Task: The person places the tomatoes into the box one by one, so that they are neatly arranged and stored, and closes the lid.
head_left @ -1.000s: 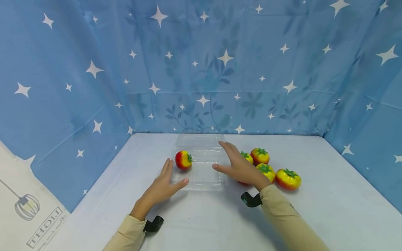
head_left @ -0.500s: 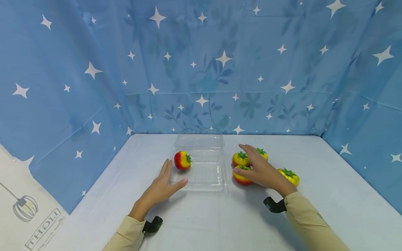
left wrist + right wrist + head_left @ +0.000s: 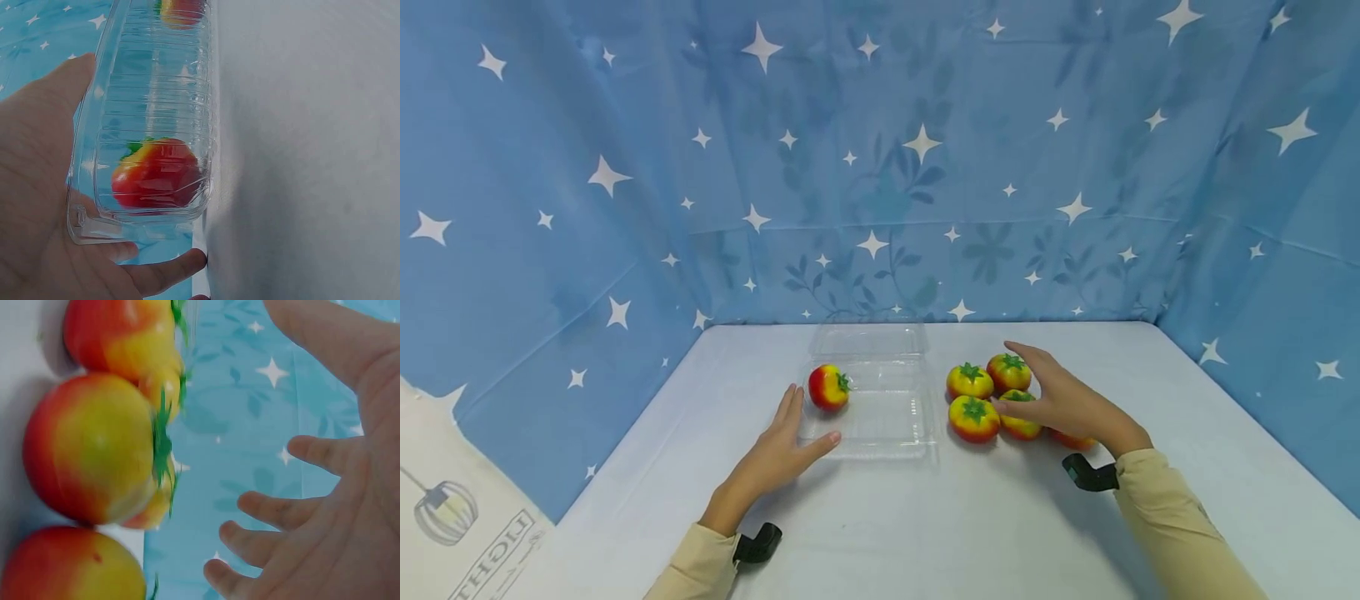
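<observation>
A clear plastic clamshell box (image 3: pixel 883 417) lies with its lid (image 3: pixel 868 340) folded back. One red-and-yellow tomato (image 3: pixel 826 388) with green leaves sits at the left inside it. My left hand (image 3: pixel 771 458) rests at the box's left front corner, fingers straight along the side and thumb across the front. In the left wrist view the thumb touches the rim above the tomato (image 3: pixel 156 175). Several more tomatoes (image 3: pixel 973 419) stand in a cluster right of the box. Over this cluster hovers my right hand (image 3: pixel 1067 404), fingers spread and holding nothing; it partly hides the rightmost tomato (image 3: pixel 1073 440).
A white cloth covers the table (image 3: pixel 880 533). Blue star-patterned curtains (image 3: pixel 880 167) hang behind it and at both sides. A printed cream cloth (image 3: pixel 452 500) hangs at the lower left.
My right hand has moved rightward from above the box to above the tomato cluster, staying unfilled. My left hand stays at the box. The head view has shifted slightly.
</observation>
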Action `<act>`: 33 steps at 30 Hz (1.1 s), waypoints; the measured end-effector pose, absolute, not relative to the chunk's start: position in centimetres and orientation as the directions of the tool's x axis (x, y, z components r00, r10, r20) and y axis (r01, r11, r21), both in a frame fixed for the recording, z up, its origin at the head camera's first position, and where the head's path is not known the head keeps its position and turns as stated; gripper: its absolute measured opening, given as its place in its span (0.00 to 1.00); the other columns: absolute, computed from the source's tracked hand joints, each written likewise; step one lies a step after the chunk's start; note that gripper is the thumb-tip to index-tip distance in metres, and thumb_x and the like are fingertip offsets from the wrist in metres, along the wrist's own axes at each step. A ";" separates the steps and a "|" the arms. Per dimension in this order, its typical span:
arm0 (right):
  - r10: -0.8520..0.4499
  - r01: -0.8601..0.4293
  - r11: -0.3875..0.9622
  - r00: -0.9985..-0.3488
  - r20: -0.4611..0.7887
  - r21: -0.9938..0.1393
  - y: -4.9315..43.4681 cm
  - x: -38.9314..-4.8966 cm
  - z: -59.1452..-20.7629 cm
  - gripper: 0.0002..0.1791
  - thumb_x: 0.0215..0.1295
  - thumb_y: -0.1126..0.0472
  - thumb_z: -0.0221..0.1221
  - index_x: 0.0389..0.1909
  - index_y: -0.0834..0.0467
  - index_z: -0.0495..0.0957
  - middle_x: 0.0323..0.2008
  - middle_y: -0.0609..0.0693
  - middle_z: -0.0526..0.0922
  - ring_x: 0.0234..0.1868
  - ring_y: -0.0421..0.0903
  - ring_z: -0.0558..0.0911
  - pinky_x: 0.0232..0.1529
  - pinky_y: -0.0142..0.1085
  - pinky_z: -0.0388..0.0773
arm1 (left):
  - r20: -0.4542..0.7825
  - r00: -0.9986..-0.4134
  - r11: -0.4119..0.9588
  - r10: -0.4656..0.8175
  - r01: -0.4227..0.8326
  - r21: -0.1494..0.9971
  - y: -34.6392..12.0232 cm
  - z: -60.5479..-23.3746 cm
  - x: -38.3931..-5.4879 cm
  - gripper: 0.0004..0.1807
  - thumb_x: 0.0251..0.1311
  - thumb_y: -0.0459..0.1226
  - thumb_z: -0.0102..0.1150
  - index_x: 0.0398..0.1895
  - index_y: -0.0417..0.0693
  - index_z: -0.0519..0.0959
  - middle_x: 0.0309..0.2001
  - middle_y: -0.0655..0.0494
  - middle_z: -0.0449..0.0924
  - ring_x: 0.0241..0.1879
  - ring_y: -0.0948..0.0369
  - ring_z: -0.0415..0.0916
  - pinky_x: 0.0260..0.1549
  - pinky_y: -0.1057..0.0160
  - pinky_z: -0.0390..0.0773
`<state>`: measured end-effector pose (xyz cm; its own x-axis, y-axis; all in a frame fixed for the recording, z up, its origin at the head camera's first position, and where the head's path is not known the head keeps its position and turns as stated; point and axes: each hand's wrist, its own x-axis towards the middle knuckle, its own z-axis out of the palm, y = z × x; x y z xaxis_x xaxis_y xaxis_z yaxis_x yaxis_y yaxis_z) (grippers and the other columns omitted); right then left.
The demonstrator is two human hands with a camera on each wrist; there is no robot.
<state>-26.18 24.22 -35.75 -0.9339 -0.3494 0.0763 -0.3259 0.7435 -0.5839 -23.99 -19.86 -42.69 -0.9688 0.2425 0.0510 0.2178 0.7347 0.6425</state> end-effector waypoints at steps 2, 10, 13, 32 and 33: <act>-0.345 -0.315 0.753 -0.937 0.062 -0.578 24.8 -26.4 -35.6 0.59 0.67 0.39 0.71 0.86 0.60 0.49 0.81 0.71 0.51 0.78 0.76 0.54 0.67 0.78 0.59 | 0.054 -0.969 0.734 0.241 0.219 0.642 -20.0 -42.7 -23.9 0.64 0.70 0.67 0.60 0.86 0.36 0.36 0.87 0.39 0.29 0.84 0.40 0.36 0.78 0.36 0.47; -0.308 -0.253 0.768 -0.951 0.008 -0.589 27.4 -26.9 -35.1 0.58 0.68 0.40 0.70 0.86 0.59 0.48 0.81 0.74 0.48 0.77 0.79 0.53 0.66 0.80 0.57 | 0.056 -0.970 0.735 0.236 0.216 0.643 -20.1 -42.6 -23.9 0.64 0.70 0.67 0.59 0.87 0.36 0.37 0.87 0.39 0.29 0.85 0.41 0.36 0.78 0.36 0.46; -0.314 -0.240 0.769 -0.949 -0.022 -0.593 28.3 -27.1 -35.2 0.58 0.68 0.40 0.70 0.86 0.60 0.48 0.81 0.75 0.49 0.76 0.79 0.54 0.65 0.80 0.59 | 0.058 -0.971 0.735 0.233 0.215 0.643 -20.1 -42.6 -23.9 0.64 0.70 0.67 0.59 0.87 0.36 0.37 0.87 0.39 0.29 0.84 0.41 0.36 0.78 0.36 0.47; -0.295 -0.092 0.841 -0.904 -0.309 -0.533 31.5 -27.6 -36.5 0.54 0.69 0.41 0.70 0.81 0.67 0.54 0.70 0.84 0.62 0.67 0.81 0.66 0.61 0.77 0.68 | 0.057 -0.969 0.725 0.239 0.217 0.653 -19.9 -42.6 -24.0 0.63 0.70 0.66 0.59 0.87 0.36 0.37 0.87 0.40 0.28 0.84 0.41 0.36 0.78 0.35 0.46; -0.293 -0.090 0.845 -0.902 -0.316 -0.526 31.5 -27.6 -36.5 0.53 0.69 0.41 0.70 0.80 0.67 0.55 0.69 0.83 0.63 0.67 0.80 0.67 0.61 0.77 0.68 | 0.058 -0.969 0.725 0.239 0.218 0.654 -19.9 -42.7 -24.0 0.63 0.70 0.66 0.60 0.87 0.36 0.37 0.87 0.40 0.28 0.85 0.40 0.36 0.78 0.35 0.46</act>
<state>-27.65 31.52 -36.55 -0.9024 -0.2929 -0.3161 -0.0900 0.8454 -0.5265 -24.01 -19.90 -42.66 -0.9692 0.2393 0.0579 0.2179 0.7246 0.6538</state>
